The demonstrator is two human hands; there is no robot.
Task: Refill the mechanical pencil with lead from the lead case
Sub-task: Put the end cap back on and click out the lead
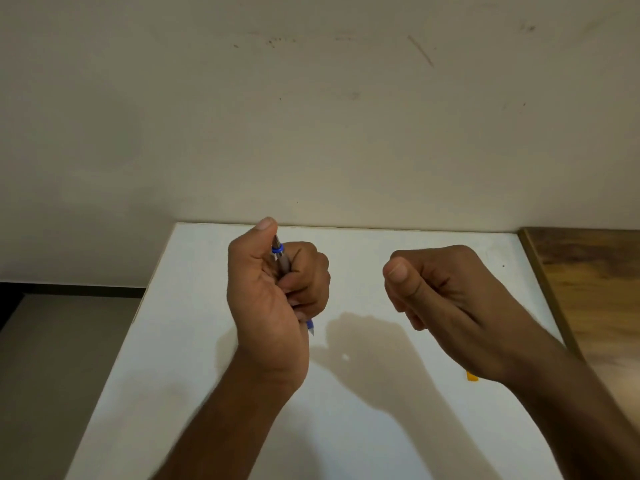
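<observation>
The left hand (pixel 273 299) grips the grey-and-blue plastic mechanical pencil (pixel 281 261), thumb on top, maybe to click; the right hand (pixel 440 289), at 3 o'clock, is curled; cannot tell if it holds anything.

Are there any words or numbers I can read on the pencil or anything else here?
None can be read.
mechanical pencil, held in the left hand: no print shows.
orange object under the right hand: mostly hidden, no text visible.
white table: blank.

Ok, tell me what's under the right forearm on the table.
A small orange piece pokes out from under the right forearm, lying on the white table. The arm covers the rest of it, so what it is cannot be told.
</observation>
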